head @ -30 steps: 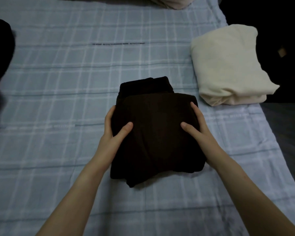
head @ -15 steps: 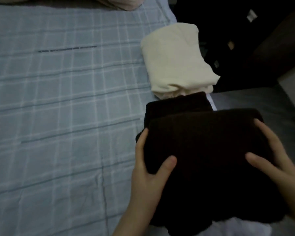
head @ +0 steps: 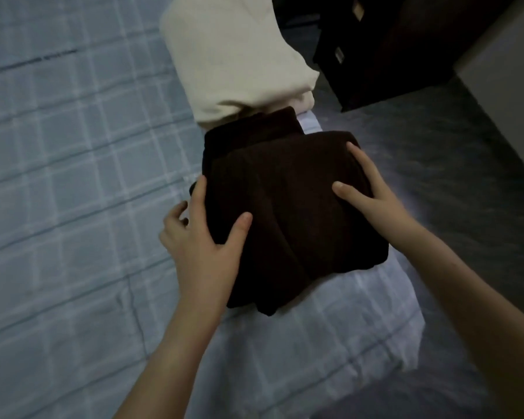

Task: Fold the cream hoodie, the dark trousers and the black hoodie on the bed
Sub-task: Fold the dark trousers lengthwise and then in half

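The dark trousers [head: 285, 213] lie as a folded bundle on the bed [head: 73, 207], at its right edge. Their far end touches the folded cream hoodie [head: 233, 62] just behind. My left hand [head: 203, 246] is at the bundle's left side, thumb on top and index finger along the edge, the other fingers spread clear of the cloth. My right hand [head: 372, 195] lies on the bundle's right top, fingers straight over the far corner and thumb on the fabric. The black hoodie is out of view.
The checked blue sheet stretches to the left of the clothes. The bed's edge runs just right of the bundle, with grey floor [head: 436, 176] below it. Dark furniture [head: 390, 55] stands beyond the floor, and a pale surface [head: 511, 86] fills the right side.
Both hands carried the folded trousers from the middle of the bed to its right edge and set them against the cream hoodie. My left hand's outer fingers have come off the bundle.
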Tool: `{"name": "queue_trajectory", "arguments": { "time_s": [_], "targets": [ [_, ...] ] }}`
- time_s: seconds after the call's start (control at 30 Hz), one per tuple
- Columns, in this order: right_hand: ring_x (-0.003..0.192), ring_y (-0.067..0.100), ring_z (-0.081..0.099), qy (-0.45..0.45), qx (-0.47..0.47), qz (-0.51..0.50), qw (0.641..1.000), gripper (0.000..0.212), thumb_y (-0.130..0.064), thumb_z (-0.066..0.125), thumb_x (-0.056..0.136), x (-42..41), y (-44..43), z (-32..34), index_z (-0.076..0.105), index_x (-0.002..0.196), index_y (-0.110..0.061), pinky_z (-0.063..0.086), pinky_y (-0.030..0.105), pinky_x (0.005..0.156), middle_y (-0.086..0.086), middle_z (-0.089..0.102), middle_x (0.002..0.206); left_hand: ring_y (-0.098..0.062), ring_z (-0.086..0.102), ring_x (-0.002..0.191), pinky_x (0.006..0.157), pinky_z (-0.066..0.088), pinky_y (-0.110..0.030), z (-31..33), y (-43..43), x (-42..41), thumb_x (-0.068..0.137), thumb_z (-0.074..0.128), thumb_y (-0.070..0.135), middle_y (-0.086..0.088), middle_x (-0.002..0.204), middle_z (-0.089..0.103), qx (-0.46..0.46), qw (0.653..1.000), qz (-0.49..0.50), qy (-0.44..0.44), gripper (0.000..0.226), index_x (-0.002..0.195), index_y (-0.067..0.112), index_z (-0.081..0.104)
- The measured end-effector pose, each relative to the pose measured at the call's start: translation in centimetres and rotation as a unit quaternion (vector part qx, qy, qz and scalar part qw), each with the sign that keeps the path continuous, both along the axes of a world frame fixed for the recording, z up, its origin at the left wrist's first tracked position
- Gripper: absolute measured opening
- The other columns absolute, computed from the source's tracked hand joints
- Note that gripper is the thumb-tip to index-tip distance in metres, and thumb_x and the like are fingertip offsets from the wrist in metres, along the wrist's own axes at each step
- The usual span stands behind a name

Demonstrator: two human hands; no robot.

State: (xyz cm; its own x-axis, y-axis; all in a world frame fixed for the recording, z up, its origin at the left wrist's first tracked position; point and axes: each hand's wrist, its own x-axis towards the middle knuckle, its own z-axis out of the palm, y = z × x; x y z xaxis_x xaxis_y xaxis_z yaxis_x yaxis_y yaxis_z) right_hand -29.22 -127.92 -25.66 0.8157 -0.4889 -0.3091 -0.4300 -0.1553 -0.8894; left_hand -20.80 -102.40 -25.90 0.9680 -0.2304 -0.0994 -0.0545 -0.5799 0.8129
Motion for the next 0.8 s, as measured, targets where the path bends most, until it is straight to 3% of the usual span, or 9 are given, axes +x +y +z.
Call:
{"name": "queue_trajectory", "arguments": {
  "time_s": [0.07, 0.1, 0.2, 0.3, 0.4, 0.47, 0.6, 0.7, 0.8],
  "targets": [
    [0.112, -0.022, 0.038, -0.002, -0.002, 0.004, 1.000, 0.066, -0.055, 0.068, 0.085, 0.0, 0.1, 0.2, 0.029, 0.136, -0.071, 0.036, 0.013, 0.085, -0.051, 0.033, 0.123, -0.010, 0.041, 0.111, 0.086, 0.033, -0.011, 1.1, 0.5, -2.5, 0.082, 0.059, 0.060, 0.005, 0.121, 0.045, 0.007, 0.996, -0.007, -0.088, 0.061, 0.137, 0.043, 0.041],
    [0.111, -0.021, 0.037, 0.002, -0.006, 0.006, 1.000, 0.066, -0.055, 0.067, 0.085, 0.1, 0.2, 0.5, 0.028, 0.136, -0.072, 0.036, 0.013, 0.085, -0.050, 0.032, 0.122, -0.008, 0.049, 0.101, 0.080, 0.038, -0.012, 1.2, 0.8, -3.8, 0.081, 0.062, 0.057, 0.010, 0.110, 0.050, -0.001, 0.996, -0.012, -0.090, 0.054, 0.131, 0.040, 0.045],
    [0.114, -0.011, 0.042, 0.012, -0.050, 0.010, 0.999, 0.068, -0.059, 0.065, 0.085, -0.4, 0.7, 1.7, 0.022, 0.136, -0.073, 0.036, 0.019, 0.088, -0.043, 0.036, 0.127, -0.007, 0.058, 0.084, 0.065, 0.046, -0.012, 0.9, 1.2, -7.1, 0.078, 0.071, 0.054, 0.015, 0.093, 0.056, -0.034, 0.999, 0.004, 0.015, 0.049, 0.118, 0.043, 0.045],
    [0.120, -0.001, 0.050, -0.008, -0.125, -0.038, 0.991, 0.078, -0.065, 0.064, 0.080, -2.6, 1.7, 2.7, 0.014, 0.141, -0.070, 0.043, 0.024, 0.090, -0.034, 0.042, 0.132, -0.003, 0.058, 0.085, 0.069, 0.045, -0.008, 0.3, 1.4, -8.7, 0.076, 0.075, 0.046, 0.012, 0.102, 0.056, -0.038, 0.998, 0.026, 0.046, 0.056, 0.122, 0.041, 0.044],
    [0.094, -0.005, 0.062, 0.000, -0.125, -0.121, 0.985, 0.081, -0.069, 0.066, 0.073, -6.6, 3.6, 2.3, 0.027, 0.144, -0.056, 0.055, 0.016, 0.068, -0.028, 0.056, 0.111, -0.003, 0.058, 0.091, 0.075, 0.046, -0.007, 0.1, 1.4, -9.1, 0.077, 0.077, 0.044, 0.013, 0.109, 0.056, -0.041, 0.998, 0.027, 0.043, 0.062, 0.128, 0.040, 0.043],
    [0.098, -0.001, 0.063, 0.007, -0.108, -0.114, 0.988, 0.073, -0.063, 0.071, 0.075, -8.6, 5.1, 1.1, 0.042, 0.140, -0.045, 0.060, 0.024, 0.073, -0.021, 0.059, 0.116, -0.003, 0.058, 0.096, 0.080, 0.045, -0.008, 0.0, 1.4, -9.4, 0.074, 0.081, 0.040, 0.014, 0.114, 0.055, -0.036, 0.998, 0.019, 0.046, 0.072, 0.134, 0.039, 0.041],
    [0.122, 0.006, 0.055, -0.016, -0.082, -0.091, 0.992, 0.059, -0.032, 0.066, 0.092, -9.2, 6.1, -1.0, 0.042, 0.146, -0.037, 0.053, 0.033, 0.094, -0.010, 0.056, 0.134, 0.003, 0.058, 0.097, 0.082, 0.044, -0.005, -0.2, 1.4, -9.6, 0.078, 0.083, 0.024, 0.017, 0.116, 0.057, -0.041, 0.999, -0.011, 0.031, 0.079, 0.140, 0.039, 0.038],
    [0.109, 0.014, 0.061, -0.032, -0.118, -0.098, 0.988, 0.045, -0.019, 0.061, 0.097, -8.8, 4.5, -1.1, 0.052, 0.139, -0.030, 0.054, 0.040, 0.091, -0.001, 0.062, 0.120, 0.004, 0.059, 0.092, 0.079, 0.040, 0.002, 0.2, 1.7, -8.5, 0.082, 0.079, 0.014, 0.018, 0.109, 0.062, -0.033, 0.998, -0.051, -0.018, 0.072, 0.143, 0.027, 0.044],
    [0.095, 0.002, 0.067, -0.064, -0.108, -0.097, 0.987, 0.040, -0.012, 0.059, 0.097, -8.3, 2.0, -0.3, 0.057, 0.130, -0.034, 0.057, 0.024, 0.081, -0.022, 0.069, 0.101, -0.007, 0.059, 0.076, 0.078, 0.035, 0.005, 0.6, 3.9, -6.2, 0.080, 0.075, 0.010, 0.004, 0.101, 0.065, 0.022, 0.994, -0.072, -0.075, 0.067, 0.142, 0.017, 0.050]
  ]
}}
